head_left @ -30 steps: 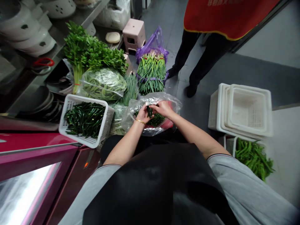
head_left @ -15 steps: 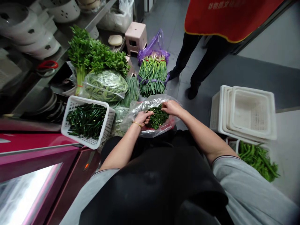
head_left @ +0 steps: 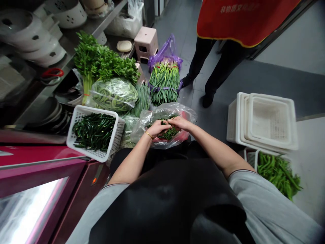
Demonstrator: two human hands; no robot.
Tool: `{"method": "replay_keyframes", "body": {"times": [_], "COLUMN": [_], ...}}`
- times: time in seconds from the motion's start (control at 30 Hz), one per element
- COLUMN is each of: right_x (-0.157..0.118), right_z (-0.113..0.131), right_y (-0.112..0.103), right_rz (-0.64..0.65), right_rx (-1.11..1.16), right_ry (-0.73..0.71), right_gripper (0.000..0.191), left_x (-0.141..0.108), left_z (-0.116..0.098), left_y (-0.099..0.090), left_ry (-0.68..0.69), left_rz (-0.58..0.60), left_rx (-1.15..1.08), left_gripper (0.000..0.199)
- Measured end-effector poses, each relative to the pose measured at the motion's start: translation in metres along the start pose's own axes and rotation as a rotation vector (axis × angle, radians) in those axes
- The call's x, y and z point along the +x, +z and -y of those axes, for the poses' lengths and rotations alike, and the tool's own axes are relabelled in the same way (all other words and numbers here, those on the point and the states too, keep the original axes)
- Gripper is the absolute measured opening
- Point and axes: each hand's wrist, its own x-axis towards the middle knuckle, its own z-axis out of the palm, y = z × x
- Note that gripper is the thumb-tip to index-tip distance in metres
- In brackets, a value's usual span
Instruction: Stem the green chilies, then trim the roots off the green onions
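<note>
An open clear plastic bag (head_left: pixel 186 110) with red patches lies at my lap, holding a heap of thin green chili peppers (head_left: pixel 169 135). Over the heap my left hand (head_left: pixel 157 128), a gold bangle at its wrist, is closed in a pinch on a green chili pepper. The fingertips of my right hand (head_left: pixel 179 123) meet those of the left and pinch at the same pepper, which is mostly hidden by the fingers. To the left, a white plastic basket (head_left: pixel 115 135) contains long dark green chili peppers (head_left: pixel 93 130).
Celery (head_left: pixel 101 64), bagged green beans (head_left: pixel 114 93) and bundled garlic chives (head_left: pixel 165 81) lie ahead. Stacked white baskets (head_left: pixel 271 118) stand right, by green peppers (head_left: pixel 276 173). A person in a red apron (head_left: pixel 243 23) stands ahead. A pink stool (head_left: pixel 146 40) and a shelf (head_left: pixel 106 25) are beyond.
My right hand has moved left and my left hand slightly right, so the fingertips, apart before, now meet over the heap. The baskets and vegetables stay in place.
</note>
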Motion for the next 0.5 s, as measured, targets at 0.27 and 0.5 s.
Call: {"method": "replay_keyframes", "body": {"times": [0.27, 0.5], "right_x": [-0.012, 0.003], "right_z": [0.025, -0.015], "right_y": [-0.009, -0.004], "right_rz": [0.071, 0.043], "right_rx": [-0.018, -0.901], "right_ry": [-0.072, 0.065], "right_gripper": [0.067, 0.023], "left_x": [-0.009, -0.004], "left_z": [-0.031, -0.01], "left_y": [-0.003, -0.013], "left_ry": [-0.029, -0.1], "left_rz": [0.301, 0.062], "left_rx": [-0.151, -0.267], "left_gripper": [0.033, 0.024]}}
